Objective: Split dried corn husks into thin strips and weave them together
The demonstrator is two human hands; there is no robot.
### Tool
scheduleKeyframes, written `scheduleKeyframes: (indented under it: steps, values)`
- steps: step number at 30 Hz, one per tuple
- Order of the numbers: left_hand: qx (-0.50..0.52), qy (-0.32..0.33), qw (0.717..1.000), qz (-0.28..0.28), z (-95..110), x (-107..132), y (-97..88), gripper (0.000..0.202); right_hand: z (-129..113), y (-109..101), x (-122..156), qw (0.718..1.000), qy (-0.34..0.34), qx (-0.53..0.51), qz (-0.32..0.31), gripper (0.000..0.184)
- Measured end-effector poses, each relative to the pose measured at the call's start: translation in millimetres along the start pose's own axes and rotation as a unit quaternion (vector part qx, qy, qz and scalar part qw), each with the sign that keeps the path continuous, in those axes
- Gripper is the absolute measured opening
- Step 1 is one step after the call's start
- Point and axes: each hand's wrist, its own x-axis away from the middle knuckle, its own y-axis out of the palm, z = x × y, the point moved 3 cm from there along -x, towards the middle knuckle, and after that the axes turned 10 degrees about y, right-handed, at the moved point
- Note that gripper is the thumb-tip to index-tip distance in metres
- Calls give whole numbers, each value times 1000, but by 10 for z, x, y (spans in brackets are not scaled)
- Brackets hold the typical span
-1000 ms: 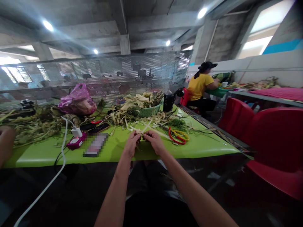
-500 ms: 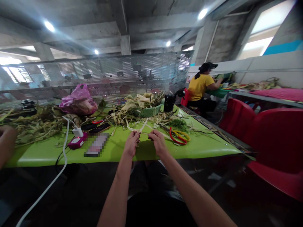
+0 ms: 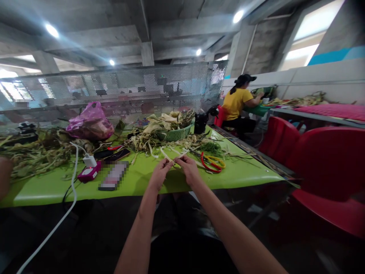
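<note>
My left hand [image 3: 159, 173] and my right hand [image 3: 188, 169] meet above the near edge of the green table [image 3: 137, 184]. Both pinch pale corn husk strips [image 3: 172, 154], which fan up and away from my fingertips. Red and yellow scissors [image 3: 212, 163] lie on the table just right of my right hand. A green basket [image 3: 175, 134] heaped with husks stands behind the strips.
Dried husks [image 3: 37, 154] cover the table's left and back. A pink bag [image 3: 89, 121], a pink charger with white cable [image 3: 88, 171] and a phone [image 3: 114, 176] lie left. Red chairs [image 3: 327, 163] stand right. A person in yellow [image 3: 238, 104] sits beyond. Another person's hand [image 3: 4, 179] shows at the left edge.
My hands parted slightly half a second ago and have come back together. The husk strips have shifted between my fingers and now lean more to the left.
</note>
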Motion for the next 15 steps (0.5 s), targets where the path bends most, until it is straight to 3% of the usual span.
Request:
scheduleKeyframes:
  steps: [4, 11, 15]
  values:
    - [-12, -7, 1000, -28, -17, -2, 23, 21, 10, -41, -26, 1000, 2, -8, 20, 26]
    - [-71, -2, 996, -48, -165, -11, -21, 22, -76, -5, 6, 998, 33, 13, -60, 21]
    - [-99, 7, 991, -88, -218, -22, -7, 21, -50, -13, 13, 998, 35, 1, -55, 22]
